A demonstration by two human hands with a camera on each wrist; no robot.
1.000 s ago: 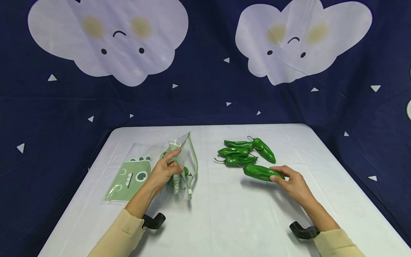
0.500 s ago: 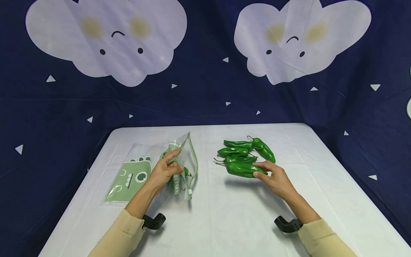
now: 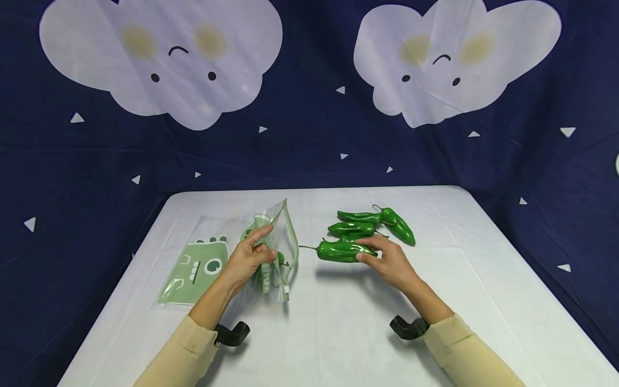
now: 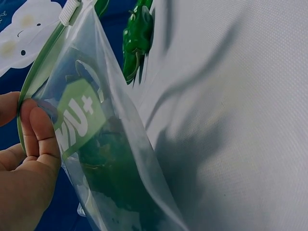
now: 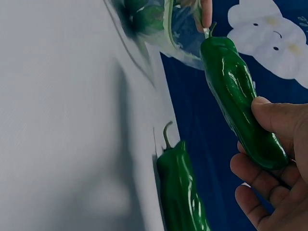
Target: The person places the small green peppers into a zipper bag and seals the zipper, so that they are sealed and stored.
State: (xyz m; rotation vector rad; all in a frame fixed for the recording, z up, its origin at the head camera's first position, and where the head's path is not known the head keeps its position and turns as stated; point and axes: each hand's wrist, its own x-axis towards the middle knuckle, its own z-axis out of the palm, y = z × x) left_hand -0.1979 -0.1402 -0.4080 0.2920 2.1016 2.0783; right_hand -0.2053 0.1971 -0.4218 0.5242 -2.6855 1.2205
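Note:
My left hand [image 3: 245,262] pinches the edge of a clear zip bag [image 4: 89,120] with a green rim and slider, holding its mouth apart towards the right. Green peppers show through the plastic inside it. In my right hand [image 3: 390,264], a long glossy green pepper [image 3: 338,251] is held by its tip between thumb and fingers. Its thin stem points left, close to the bag's mouth, and a shadow falls on the table beneath it. In the right wrist view the held pepper [image 5: 236,98] slants across the palm side, stem end towards the bag.
Several loose green peppers [image 3: 398,227] lie behind my right hand, one partly hidden by the held pepper. A flat clear bag with a green monster print [image 3: 195,269] lies left of my left hand. The white table [image 3: 329,333] meets a dark blue cloud-patterned cloth [image 3: 309,145].
My right hand has carried the pepper leftward, from the right of the loose peppers to near the bag's mouth. My left hand and the bag have stayed in place.

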